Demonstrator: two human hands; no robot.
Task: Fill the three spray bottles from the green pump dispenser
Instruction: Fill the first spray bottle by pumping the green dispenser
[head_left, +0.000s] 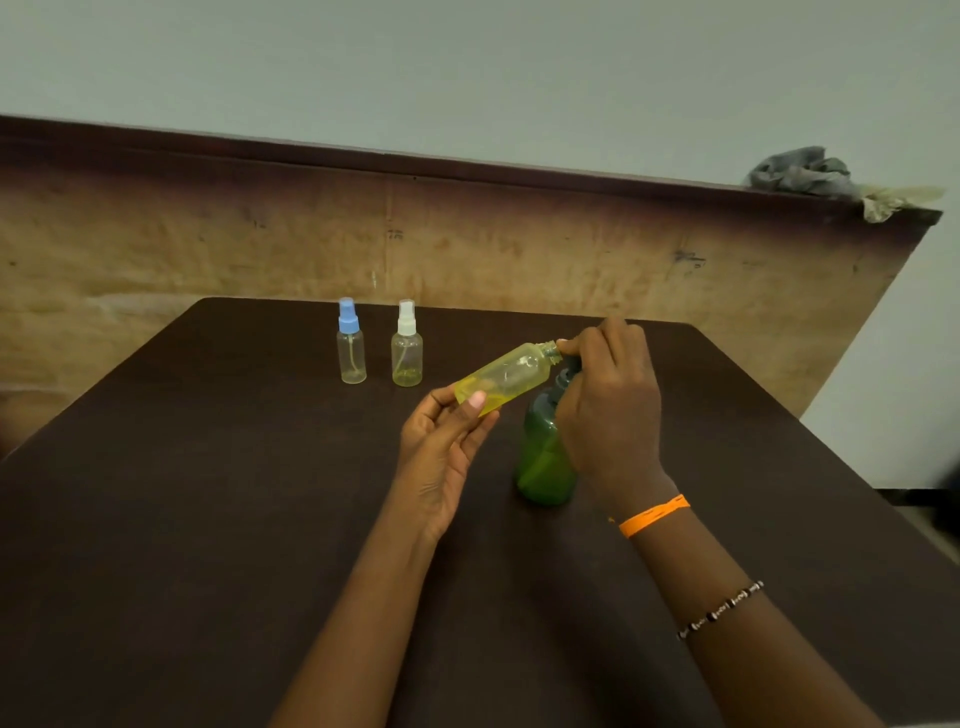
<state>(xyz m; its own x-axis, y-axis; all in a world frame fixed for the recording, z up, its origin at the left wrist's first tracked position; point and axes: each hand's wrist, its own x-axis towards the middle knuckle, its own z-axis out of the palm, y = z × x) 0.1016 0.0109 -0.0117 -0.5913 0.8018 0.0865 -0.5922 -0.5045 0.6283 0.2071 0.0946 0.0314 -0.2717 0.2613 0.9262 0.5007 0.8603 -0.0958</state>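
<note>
step: filling yellow bottle (506, 375), uncapped, tilted, neck at pump spout | left hand (441, 447) pinches its base | right hand (608, 395) curled over green pump dispenser (545, 457), table centre | tip: keep neck under spout, press slowly | two capped bottles stand far-left

The dark table (208, 519) lies bare across its whole near left part and along its right side. Toward the far edge, the blue-capped spray bottle (351, 345) and white-capped spray bottle (407, 347) stand upright with a gap between them. The green pump dispenser (543, 457) stands mid-table, the wooden board (208, 244) walling the far side.
</note>
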